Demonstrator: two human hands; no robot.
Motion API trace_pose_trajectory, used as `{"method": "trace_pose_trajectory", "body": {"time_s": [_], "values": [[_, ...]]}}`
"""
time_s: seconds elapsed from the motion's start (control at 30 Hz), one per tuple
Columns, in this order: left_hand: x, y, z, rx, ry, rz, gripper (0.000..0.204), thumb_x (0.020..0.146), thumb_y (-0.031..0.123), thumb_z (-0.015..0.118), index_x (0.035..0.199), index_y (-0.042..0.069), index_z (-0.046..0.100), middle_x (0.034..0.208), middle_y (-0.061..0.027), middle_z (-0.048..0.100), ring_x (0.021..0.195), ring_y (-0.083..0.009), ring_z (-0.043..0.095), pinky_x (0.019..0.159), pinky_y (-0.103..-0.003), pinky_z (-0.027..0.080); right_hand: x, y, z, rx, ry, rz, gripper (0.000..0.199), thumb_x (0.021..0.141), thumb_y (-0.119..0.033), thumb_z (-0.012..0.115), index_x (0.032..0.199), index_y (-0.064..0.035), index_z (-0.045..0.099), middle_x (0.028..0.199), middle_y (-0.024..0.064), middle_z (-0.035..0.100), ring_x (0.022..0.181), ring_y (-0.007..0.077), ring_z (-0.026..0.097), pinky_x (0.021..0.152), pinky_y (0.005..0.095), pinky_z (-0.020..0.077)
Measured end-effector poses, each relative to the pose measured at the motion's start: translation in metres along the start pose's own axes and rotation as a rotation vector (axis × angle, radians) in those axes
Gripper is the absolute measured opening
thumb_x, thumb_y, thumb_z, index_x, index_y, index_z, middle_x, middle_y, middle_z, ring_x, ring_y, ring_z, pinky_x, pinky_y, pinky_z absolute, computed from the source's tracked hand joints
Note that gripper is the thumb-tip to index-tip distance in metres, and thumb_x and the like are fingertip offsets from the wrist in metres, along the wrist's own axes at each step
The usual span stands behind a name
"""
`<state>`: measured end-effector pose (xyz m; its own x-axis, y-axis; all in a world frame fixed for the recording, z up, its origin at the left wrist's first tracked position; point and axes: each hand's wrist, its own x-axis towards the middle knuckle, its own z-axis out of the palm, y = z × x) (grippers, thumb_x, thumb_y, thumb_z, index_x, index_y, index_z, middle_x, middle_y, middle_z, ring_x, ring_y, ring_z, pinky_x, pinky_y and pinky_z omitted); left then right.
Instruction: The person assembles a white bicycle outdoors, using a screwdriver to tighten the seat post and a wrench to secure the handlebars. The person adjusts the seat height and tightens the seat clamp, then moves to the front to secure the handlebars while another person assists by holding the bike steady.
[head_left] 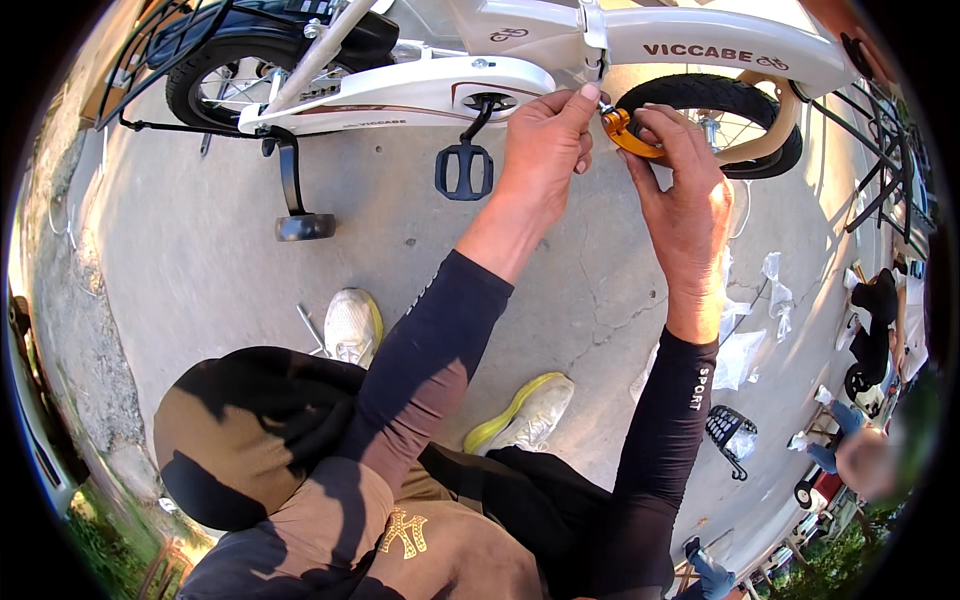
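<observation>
A white child's bicycle [400, 88] lies across the upper part of the view, its white chain guard and black pedal [464, 172] to the left of my hands. Between my hands is a gold quick-release clamp [634, 140] with a small silver bolt, just below the frame's joint. My right hand [688, 165] pinches the clamp's curved gold part between thumb and fingers. My left hand [545, 140] is closed, thumb against forefinger, at the bolt end. What those fingertips grip is hidden. The front wheel [790, 150] sits behind my right hand.
A training wheel [304, 227] sticks out below the rear wheel. A hex key [310, 328] lies beside my left shoe. To the right are plastic wrappings [740, 358], a black basket [731, 430] and a black rack [880, 165]. A person [862, 460] is at far right.
</observation>
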<state>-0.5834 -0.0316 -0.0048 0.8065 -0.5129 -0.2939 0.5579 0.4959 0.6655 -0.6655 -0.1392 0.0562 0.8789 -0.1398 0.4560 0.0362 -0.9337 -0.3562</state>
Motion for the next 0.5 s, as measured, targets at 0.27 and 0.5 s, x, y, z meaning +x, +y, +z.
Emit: {"method": "trace_pose_trajectory", "body": {"time_s": [0.27,0.5], "values": [[0.0,0.001,0.013,-0.094,0.012,-0.04,0.029,0.097,0.029,0.066,0.101,0.0,0.063,0.065,0.0062,0.039,0.054,-0.0053,0.036,0.049,-0.023,0.032,0.009,-0.009,0.006,-0.24,-0.134,0.134,0.019,0.093,-0.018,0.066,0.1,-0.0018,0.059,0.09,0.0095,0.07,0.08,0.0292,0.07,0.065,0.0356,0.0544],[0.005,-0.004,0.021,-0.15,0.027,-0.047,0.028,0.098,0.029,0.064,0.097,0.002,0.062,0.065,0.0055,0.039,0.056,-0.0054,0.037,0.05,-0.023,0.033,0.02,0.004,0.009,0.197,-0.109,0.318,0.025,0.095,-0.018,0.064,0.106,0.0039,0.057,0.09,0.017,0.071,0.08,0.027,0.071,0.07,0.0346,0.0536]]}}
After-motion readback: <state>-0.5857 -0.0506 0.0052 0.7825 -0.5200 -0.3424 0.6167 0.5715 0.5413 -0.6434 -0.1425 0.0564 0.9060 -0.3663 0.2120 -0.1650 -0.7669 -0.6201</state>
